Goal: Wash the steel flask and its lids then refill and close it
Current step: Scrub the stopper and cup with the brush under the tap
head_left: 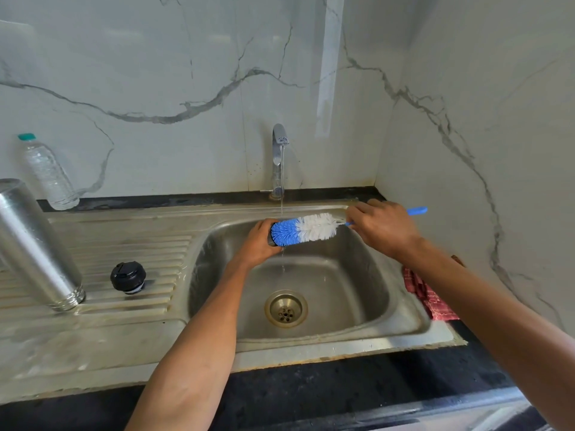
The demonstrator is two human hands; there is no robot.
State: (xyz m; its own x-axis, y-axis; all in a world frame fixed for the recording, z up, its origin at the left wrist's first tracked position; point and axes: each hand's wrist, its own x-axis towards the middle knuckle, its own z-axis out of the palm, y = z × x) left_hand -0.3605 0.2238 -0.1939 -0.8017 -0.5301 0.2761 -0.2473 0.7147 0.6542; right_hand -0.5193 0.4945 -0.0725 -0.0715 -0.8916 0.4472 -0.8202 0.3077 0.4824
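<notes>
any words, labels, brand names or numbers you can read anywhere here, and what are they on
No text can be read in this view.
Tap: a small mark near the spout, too blurred to read.
Black lid: small light markings on top, too small to read.
Plastic bottle: no label visible.
Steel flask: plain, nothing printed in view.
Brush: no lettering visible.

Both arms reach forward and a little inward, bare to the elbows. The left hand point(259, 244) has its fingers curled tight, back of the hand up. The right hand point(381, 227) is higher and farther out, with its fingers curled in a grip.
</notes>
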